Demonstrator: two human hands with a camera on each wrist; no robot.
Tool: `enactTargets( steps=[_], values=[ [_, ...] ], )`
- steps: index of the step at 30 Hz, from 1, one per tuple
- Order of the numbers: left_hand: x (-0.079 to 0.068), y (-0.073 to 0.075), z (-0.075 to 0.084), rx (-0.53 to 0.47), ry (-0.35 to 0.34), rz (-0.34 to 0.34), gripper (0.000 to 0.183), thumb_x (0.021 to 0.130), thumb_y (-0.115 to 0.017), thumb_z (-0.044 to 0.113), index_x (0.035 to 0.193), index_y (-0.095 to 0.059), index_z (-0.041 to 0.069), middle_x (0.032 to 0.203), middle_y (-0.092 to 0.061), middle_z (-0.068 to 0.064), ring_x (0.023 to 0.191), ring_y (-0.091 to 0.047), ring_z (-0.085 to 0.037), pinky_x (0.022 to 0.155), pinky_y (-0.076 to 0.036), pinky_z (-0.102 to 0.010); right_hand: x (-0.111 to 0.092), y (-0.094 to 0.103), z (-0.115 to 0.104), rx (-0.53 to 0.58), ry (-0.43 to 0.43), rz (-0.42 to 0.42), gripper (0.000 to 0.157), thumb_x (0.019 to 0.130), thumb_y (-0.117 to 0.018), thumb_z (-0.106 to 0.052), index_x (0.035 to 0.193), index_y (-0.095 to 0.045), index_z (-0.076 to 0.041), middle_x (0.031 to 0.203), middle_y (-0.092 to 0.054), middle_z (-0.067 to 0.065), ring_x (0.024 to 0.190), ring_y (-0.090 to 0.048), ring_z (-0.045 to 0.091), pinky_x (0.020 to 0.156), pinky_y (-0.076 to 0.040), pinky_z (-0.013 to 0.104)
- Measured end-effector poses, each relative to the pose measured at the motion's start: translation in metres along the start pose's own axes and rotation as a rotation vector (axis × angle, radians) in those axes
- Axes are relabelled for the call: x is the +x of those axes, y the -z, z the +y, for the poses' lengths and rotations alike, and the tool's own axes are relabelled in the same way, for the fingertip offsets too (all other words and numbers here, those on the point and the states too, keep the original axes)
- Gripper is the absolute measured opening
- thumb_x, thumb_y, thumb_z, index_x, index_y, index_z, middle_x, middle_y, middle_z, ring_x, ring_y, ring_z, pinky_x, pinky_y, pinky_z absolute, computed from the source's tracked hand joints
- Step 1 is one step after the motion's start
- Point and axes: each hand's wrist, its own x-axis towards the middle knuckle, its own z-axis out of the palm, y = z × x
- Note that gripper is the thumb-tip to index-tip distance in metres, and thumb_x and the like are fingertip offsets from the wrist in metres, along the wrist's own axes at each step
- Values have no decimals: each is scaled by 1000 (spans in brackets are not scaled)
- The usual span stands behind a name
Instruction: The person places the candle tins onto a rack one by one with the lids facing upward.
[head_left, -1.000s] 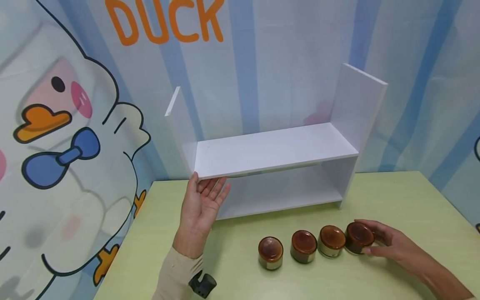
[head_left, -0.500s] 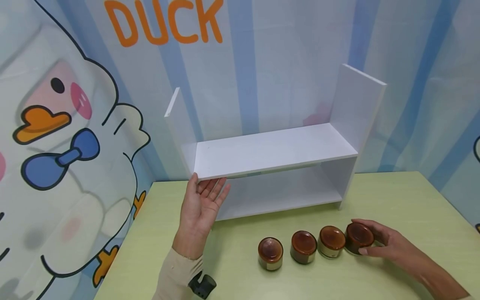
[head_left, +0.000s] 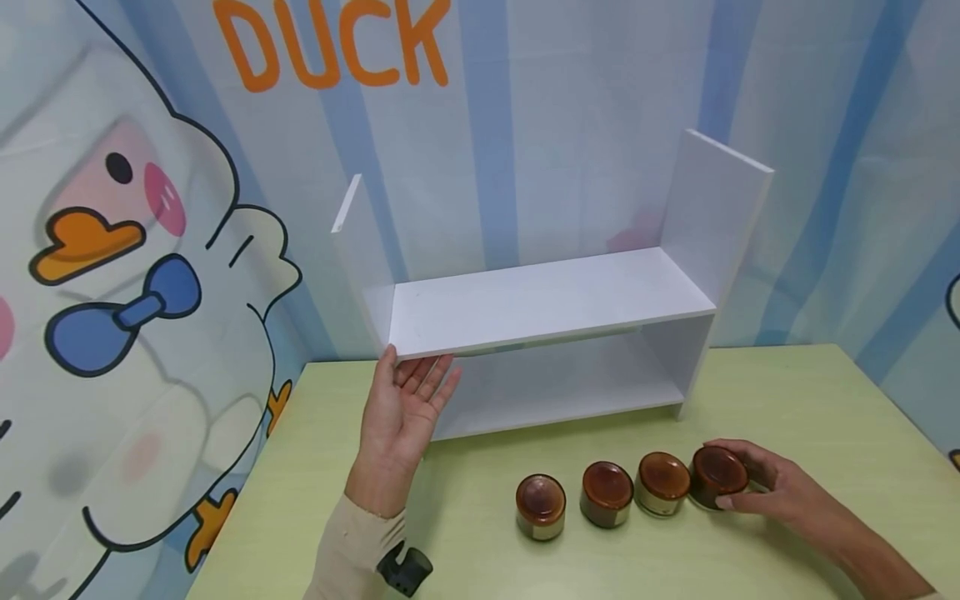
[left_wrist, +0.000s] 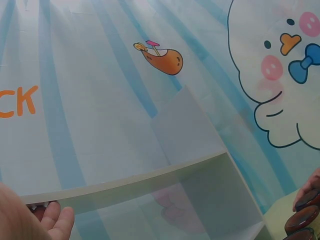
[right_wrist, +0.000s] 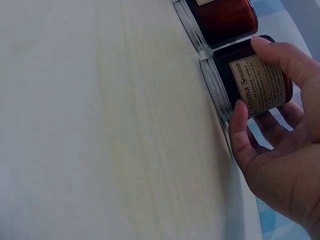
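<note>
My left hand (head_left: 397,429) holds the front left corner of a white two-tier shelf (head_left: 547,300), thumb at its edge and fingers beneath the upper board. In the left wrist view, fingertips (left_wrist: 61,222) show under that board. At the right, my right hand (head_left: 780,483) grips the rightmost scented candle jar (head_left: 718,475) between thumb and fingers. This amber glass jar stands upside down on the table, its silver lid (right_wrist: 216,90) at the bottom and a printed label (right_wrist: 259,85) on its side. Close beside it stands another amber candle jar (head_left: 663,482).
Two more candle jars, a middle one (head_left: 607,493) and a left one (head_left: 541,506), continue the row in front of the shelf. The pale green table (head_left: 825,400) meets a blue-and-white duck-print cloth (head_left: 570,125) behind and at the sides.
Almost nothing differs. My right hand has shifted very slightly left around the rightmost candle jar; my left hand stays at the shelf.
</note>
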Motion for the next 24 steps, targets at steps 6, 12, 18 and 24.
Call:
enactTargets(
  steps=[6,12,18,24],
  values=[
    [0,0,0,0,-2,0,51,110,-38,44,145,-38,7,132,-46,-9,135,-47,-29,114,-45,-44,0,0,0,-16,-16,10,61,95,-71,-9,150,-44,-7,133,-63,-7,118,-58,-3,88,-56,25],
    [1,1,0,-5,0,-3,51,110,-39,44,146,-37,7,133,-46,-9,137,-46,-29,114,-45,-44,-2,2,1,-28,-26,16,60,97,-70,-11,150,-44,-9,135,-63,-5,119,-58,-2,88,-56,25],
    [1,0,0,-2,2,-3,52,110,-38,44,147,-36,7,134,-45,-9,137,-46,-29,114,-45,-44,-4,0,-1,-31,-31,38,59,96,-71,-11,149,-46,-7,132,-64,-8,117,-59,-2,87,-56,25],
    [1,1,0,-2,1,-7,52,110,-38,44,147,-36,7,134,-45,-9,136,-46,-28,114,-45,-44,-5,1,0,-36,-45,50,60,96,-72,-13,149,-45,-7,130,-64,-10,115,-59,-3,85,-56,24]
  ],
)
